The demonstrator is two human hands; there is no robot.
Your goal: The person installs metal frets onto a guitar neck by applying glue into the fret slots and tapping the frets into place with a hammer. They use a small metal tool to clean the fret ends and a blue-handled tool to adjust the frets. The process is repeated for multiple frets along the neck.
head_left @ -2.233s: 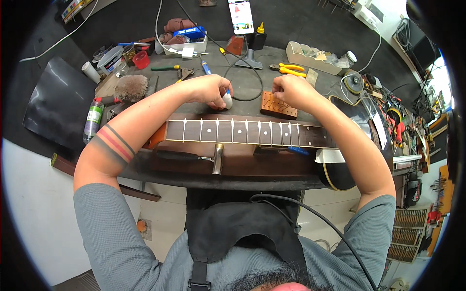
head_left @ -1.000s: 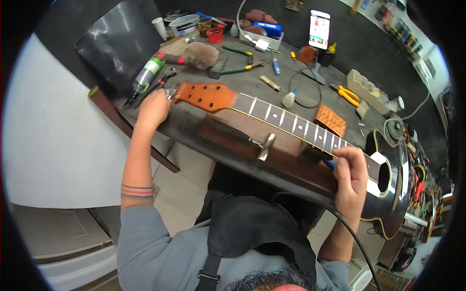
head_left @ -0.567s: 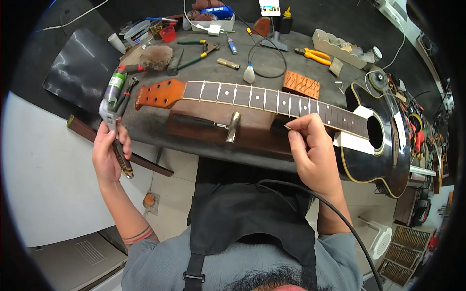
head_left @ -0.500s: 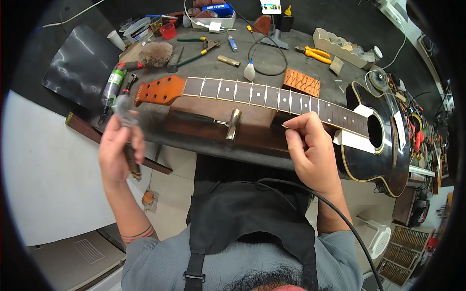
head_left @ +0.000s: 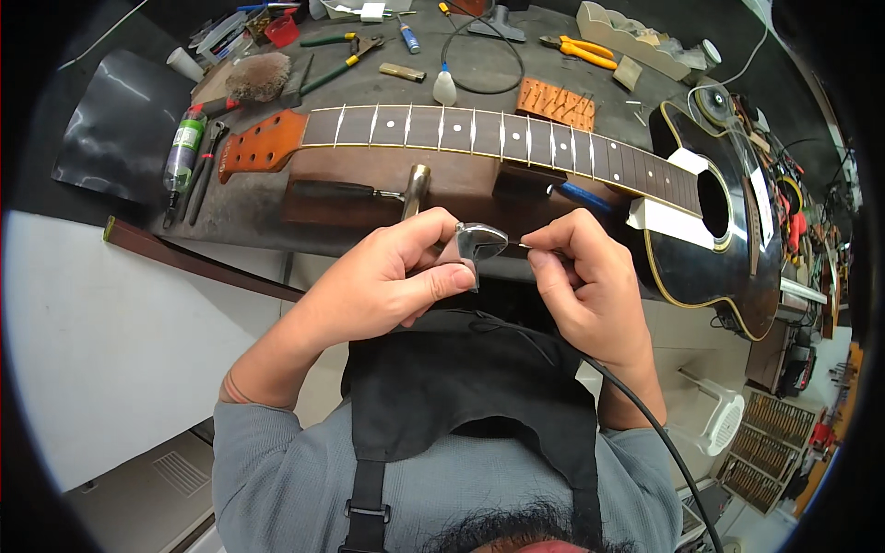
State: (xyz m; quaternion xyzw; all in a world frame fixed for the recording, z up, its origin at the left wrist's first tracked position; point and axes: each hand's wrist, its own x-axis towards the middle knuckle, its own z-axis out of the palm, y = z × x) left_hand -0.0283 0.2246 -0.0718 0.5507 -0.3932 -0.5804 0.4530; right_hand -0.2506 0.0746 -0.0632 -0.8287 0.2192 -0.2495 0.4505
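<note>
My left hand (head_left: 392,276) is closed around a shiny metal tool with a jaw-like head (head_left: 477,241), probably nippers; its handles are hidden by the palm. Facing it, my right hand (head_left: 590,286) pinches a thin, short metal piece (head_left: 525,244), which looks like fret wire, its tip close to the jaws. Just beyond the hands lies a black acoustic guitar (head_left: 678,272), its fretboard (head_left: 461,129) marked with white lines and its orange headstock (head_left: 263,147) to the left. Between neck and hands a hammer (head_left: 418,189) with a black handle rests on the brown surface.
Beside the fretboard stands an orange wooden block (head_left: 556,103) holding several thin pieces. Yellow-handled pliers (head_left: 585,51), green-handled cutters (head_left: 343,66), a white glue bottle (head_left: 444,88) and a brush (head_left: 258,76) lie farther back. A blue-handled tool (head_left: 583,194) lies near my right hand.
My left hand has come in from the far left with the metal tool, up to the piece in my right hand. My right hand keeps its pinch. The view has shifted slightly.
</note>
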